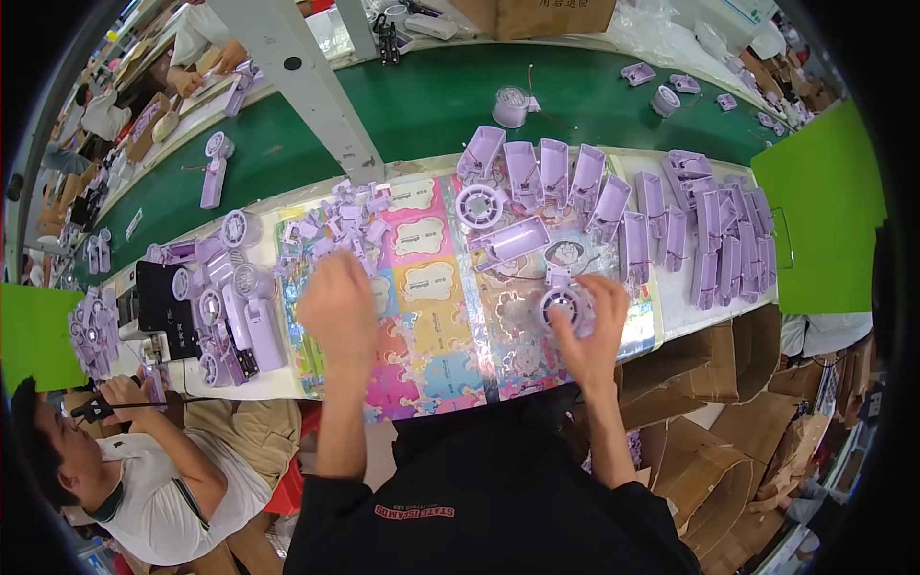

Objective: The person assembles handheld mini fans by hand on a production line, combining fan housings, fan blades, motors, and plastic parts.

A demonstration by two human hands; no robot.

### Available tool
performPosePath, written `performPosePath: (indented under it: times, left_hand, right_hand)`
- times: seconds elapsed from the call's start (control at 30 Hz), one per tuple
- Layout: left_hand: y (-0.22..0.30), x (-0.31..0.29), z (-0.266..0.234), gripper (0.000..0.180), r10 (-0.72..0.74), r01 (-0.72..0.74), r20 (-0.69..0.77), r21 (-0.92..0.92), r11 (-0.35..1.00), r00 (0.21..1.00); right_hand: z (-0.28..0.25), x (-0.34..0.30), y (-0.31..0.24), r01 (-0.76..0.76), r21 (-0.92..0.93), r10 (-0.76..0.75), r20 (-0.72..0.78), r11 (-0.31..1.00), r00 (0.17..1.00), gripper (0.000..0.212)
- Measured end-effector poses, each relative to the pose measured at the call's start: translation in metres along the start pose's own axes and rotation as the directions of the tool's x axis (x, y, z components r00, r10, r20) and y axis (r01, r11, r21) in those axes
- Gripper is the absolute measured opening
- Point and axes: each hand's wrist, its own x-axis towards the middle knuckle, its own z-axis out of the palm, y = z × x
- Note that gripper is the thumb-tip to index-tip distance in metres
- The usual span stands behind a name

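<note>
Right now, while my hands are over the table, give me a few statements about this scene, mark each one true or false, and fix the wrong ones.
1. The right hand has its fingers on a round fan part. True.
2. The left hand is over the lilac casings at the far right. False: it is beside the pile of small lilac parts.
3. Many lilac casings are clustered toward the right end of the table. True.
4. The belt behind the table is red. False: it is green.
5. The black panel stands at the table's right end. False: it is toward the left end.
</note>
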Motion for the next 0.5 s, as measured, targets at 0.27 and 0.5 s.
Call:
performPosePath:
  times: [0.27,0.5]
  left_hand:
    - [0.003,0.048,-0.019,0.025,0.074,-0.099,-0.073,-0.454,0.886,0.995]
    - [0.093,-0.015,0.016,0.098,0.32,-0.057,0.292,-0.653,0.755,0.901]
  right_hand:
    - [0.004,-0.013,-0.023,-0.075,-0.179,0.104,0.158,0.981,0.982,0.055]
    - [-0.022,-0.014,-0.019,-0.169,-0.106,0.189,0.23,0.98,0.955,0.058]
